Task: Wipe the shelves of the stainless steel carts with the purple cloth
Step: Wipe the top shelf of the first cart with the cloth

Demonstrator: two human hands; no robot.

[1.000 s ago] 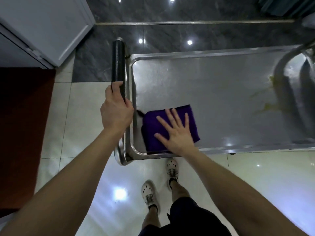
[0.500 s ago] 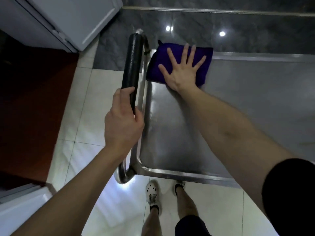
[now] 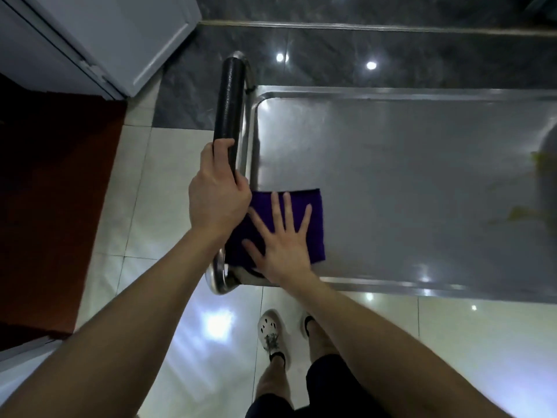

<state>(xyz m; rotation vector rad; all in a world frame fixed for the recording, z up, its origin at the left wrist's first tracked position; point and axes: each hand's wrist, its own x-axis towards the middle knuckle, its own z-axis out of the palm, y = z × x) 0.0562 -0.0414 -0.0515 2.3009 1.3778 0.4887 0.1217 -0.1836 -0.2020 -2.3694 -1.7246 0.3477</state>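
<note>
Your left hand (image 3: 217, 200) is clamped around the lower end of the black handle (image 3: 230, 101) at the left end of the stainless steel cart (image 3: 391, 93), with the fingers curled over the grip and the knuckles facing up at you. Your right hand (image 3: 283, 251) lies flat on the purple cloth (image 3: 315, 227), palm down, fingers straight and spread, gripping nothing. The two hands sit just beside each other, the left wrist partly overlapping the cloth from your view. The cloth is folded into a rough rectangle and lies in the near left corner of the cart's top shelf (image 3: 407, 176), close to the raised near rim (image 3: 391, 286). Its left part is hidden under your left hand, so you cannot tell exactly where that edge ends. To the right of the cloth the shelf is bare dull steel with a few light reflections. A yellowish smear (image 3: 518, 214) shows near the right edge of the view, well apart from the cloth. Below your left wrist the curved steel tube (image 3: 218, 280) of the cart frame bends round the corner. The cart stands on pale glossy floor tiles (image 3: 180, 327), with a dark marble band (image 3: 331, 55) beyond it. A dark red mat (image 3: 54, 206) lies to the left, and a white cabinet (image 3: 120, 31) stands at the upper left. Your white shoes (image 3: 271, 330) and dark shorts (image 3: 325, 387) show beneath the near rim.
</note>
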